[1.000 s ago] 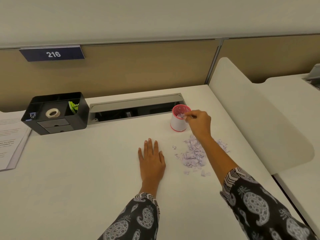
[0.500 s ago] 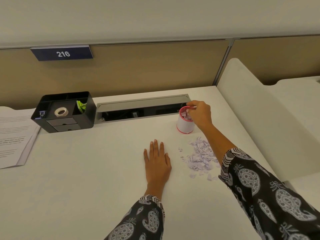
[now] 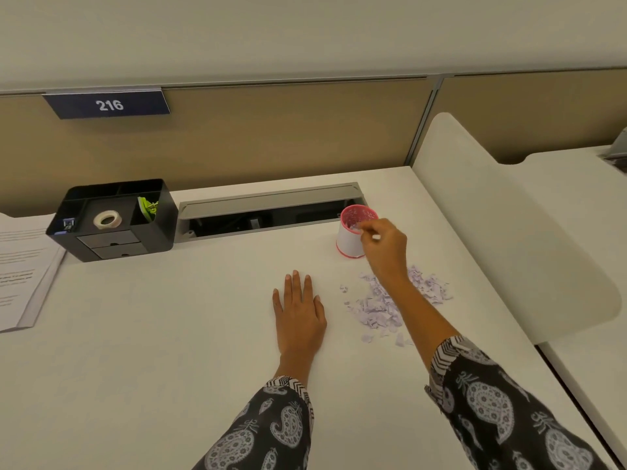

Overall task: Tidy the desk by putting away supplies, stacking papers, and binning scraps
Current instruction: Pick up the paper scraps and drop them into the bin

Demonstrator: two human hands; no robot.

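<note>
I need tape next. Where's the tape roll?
Head view, far left of the desk: the tape roll lies in the black organiser, right of the papers.

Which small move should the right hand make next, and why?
Probably open the right hand over the pink cup: its fingers seem to pinch a white scrap right at the cup's rim. A scrap pile lies on the desk, waiting to be binned.
</note>
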